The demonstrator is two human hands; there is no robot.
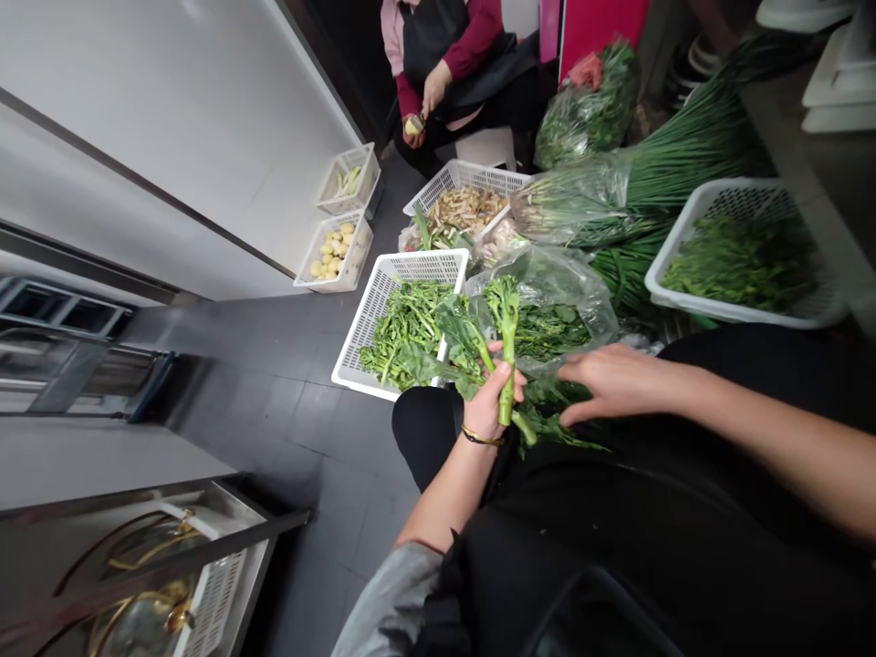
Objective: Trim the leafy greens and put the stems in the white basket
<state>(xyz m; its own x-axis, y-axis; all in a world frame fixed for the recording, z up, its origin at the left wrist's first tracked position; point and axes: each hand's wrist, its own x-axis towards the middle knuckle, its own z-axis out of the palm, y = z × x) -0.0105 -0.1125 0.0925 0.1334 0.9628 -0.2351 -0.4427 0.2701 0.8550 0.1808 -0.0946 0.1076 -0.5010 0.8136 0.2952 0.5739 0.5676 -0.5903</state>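
Note:
My left hand (487,399), with a bracelet at the wrist, is closed around green broccolini stalks (506,319). Their budded tops point away from me and the cut ends come out below my fist. To the right, my right hand (612,379) has its thumb apart from the fingers, by loose leaves (557,424) over my lap; I see nothing held in it. Just beyond both hands lies an open clear plastic bag (581,283) with more leafy greens. A white basket (352,351) of trimmed green stems (403,328) stands at the left of the bag.
Opposite sits a person (438,82) holding a peeler-like tool and a pale vegetable. Small baskets of potatoes (333,251) and pale green pieces (350,180) stand by the wall. Bundled long green stalks (691,146) and a white basket of herbs (661,274) are at the right.

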